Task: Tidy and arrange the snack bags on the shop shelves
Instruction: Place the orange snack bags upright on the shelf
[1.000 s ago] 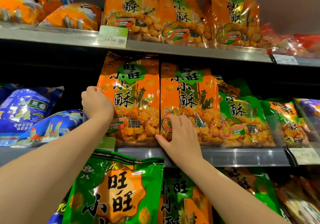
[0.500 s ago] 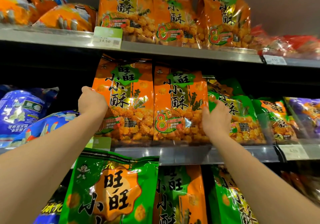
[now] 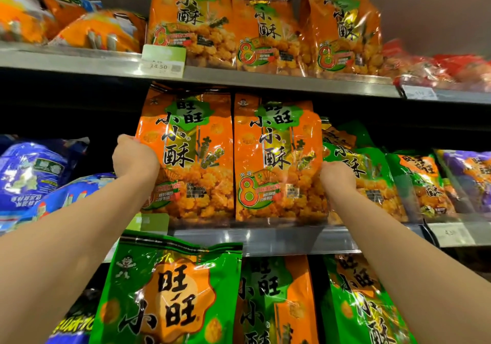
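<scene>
Fingers of the left hand (image 3: pixel 135 161) curl round the outer edge of the left orange snack bag (image 3: pixel 196 157); the right hand (image 3: pixel 337 176) grips the outer edge of the right orange snack bag (image 3: pixel 276 163). Both bags stand upright, touching, on the middle shelf (image 3: pixel 265 240).

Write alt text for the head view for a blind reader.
The left hand grips the left orange bag and the right hand the right orange bag, by their outer edges, side by side on the middle shelf. More orange bags sit above, green bags below.
</scene>
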